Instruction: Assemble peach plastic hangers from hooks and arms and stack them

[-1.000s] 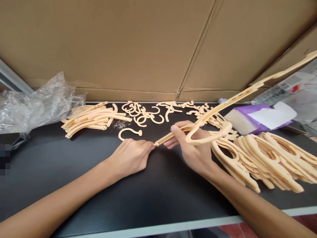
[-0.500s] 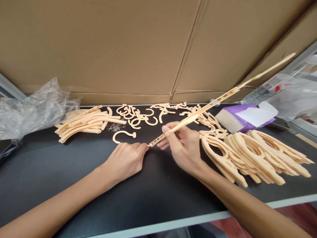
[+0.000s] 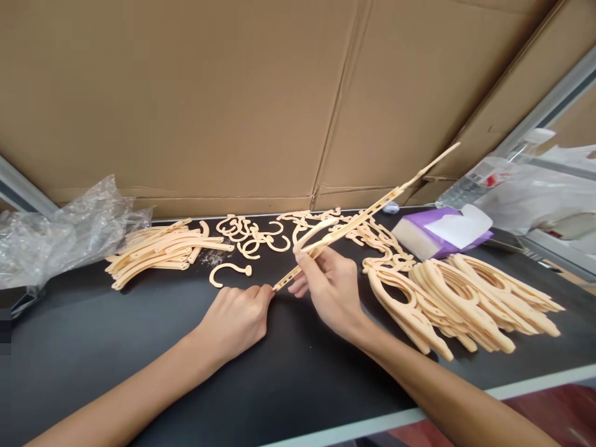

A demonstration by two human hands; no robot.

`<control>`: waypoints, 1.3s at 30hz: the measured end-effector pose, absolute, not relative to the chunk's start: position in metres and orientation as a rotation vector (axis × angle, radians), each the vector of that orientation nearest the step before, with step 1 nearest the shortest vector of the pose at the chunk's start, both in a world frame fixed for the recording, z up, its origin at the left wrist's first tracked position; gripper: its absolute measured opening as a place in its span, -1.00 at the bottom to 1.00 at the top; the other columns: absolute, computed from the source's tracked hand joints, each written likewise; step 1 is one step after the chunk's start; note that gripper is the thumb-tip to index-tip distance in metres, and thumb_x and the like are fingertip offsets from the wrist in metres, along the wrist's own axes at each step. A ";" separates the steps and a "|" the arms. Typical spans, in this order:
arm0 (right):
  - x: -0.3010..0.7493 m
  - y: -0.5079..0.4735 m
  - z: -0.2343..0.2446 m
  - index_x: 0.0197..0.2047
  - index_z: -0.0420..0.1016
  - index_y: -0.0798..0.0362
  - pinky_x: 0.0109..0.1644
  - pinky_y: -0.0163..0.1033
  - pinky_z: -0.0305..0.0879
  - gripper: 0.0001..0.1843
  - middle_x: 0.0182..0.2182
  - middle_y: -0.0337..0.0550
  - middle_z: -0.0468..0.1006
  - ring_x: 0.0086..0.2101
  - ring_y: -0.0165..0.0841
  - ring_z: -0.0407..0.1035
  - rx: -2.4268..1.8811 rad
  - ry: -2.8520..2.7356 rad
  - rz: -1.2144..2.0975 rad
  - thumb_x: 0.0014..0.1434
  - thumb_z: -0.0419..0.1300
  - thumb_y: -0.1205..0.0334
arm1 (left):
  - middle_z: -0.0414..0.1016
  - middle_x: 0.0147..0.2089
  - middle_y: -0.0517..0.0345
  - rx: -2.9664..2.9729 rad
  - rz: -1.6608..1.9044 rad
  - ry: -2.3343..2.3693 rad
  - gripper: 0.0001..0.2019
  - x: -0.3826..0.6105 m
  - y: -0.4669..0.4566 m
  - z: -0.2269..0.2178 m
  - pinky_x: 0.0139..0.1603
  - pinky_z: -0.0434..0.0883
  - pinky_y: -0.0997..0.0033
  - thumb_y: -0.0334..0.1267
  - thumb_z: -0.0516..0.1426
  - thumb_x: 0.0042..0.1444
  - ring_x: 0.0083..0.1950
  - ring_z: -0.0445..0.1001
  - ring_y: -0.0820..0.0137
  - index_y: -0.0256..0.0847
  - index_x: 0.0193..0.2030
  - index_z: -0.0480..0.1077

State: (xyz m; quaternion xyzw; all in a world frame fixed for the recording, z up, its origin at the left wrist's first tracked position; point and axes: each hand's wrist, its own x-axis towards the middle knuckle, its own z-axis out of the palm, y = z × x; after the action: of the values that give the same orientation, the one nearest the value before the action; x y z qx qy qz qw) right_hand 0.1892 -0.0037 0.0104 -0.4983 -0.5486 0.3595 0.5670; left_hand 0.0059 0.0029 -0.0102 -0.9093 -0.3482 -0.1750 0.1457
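My right hand (image 3: 328, 288) is closed round a long cream plastic hanger piece (image 3: 372, 208), which slants up to the right with its lower tip near the dark table (image 3: 139, 347). My left hand (image 3: 235, 320) rests curled on the table. Its fingertips pinch at the piece's lower tip; what they hold there is hidden. A single loose hook (image 3: 228, 271) lies just beyond the left hand.
A stack of curved cream strips (image 3: 158, 251) lies at the back left beside crumpled clear plastic (image 3: 60, 233). Loose hooks (image 3: 254, 236) are scattered at the back. A row of hanger bodies (image 3: 465, 295) lies at the right, with a purple packet (image 3: 440, 230) behind. Cardboard (image 3: 233, 93) walls the back.
The hanger piece in my right hand has turned, so its loop now shows edge-on, and its far end has dropped lower. The view shifted slightly. My left hand stays at its tip.
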 end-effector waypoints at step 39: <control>0.244 0.036 0.046 0.17 0.27 -0.16 -0.05 -0.11 0.44 -0.37 -0.08 -0.16 0.48 -0.02 -0.24 0.43 -1.108 -0.824 0.719 -0.01 0.21 0.24 | 0.50 -0.59 0.26 -2.308 -0.990 -0.701 -0.90 -0.070 0.064 0.015 -0.55 0.28 0.45 -0.41 0.20 0.22 -0.63 0.43 0.45 -0.23 -0.33 0.50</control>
State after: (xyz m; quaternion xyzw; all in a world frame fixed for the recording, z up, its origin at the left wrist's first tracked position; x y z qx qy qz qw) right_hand 0.2440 0.0364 0.0463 -0.4997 -0.3716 0.3242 0.7121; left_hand -0.0702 0.0645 0.0155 -0.8538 -0.2593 -0.3663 0.2640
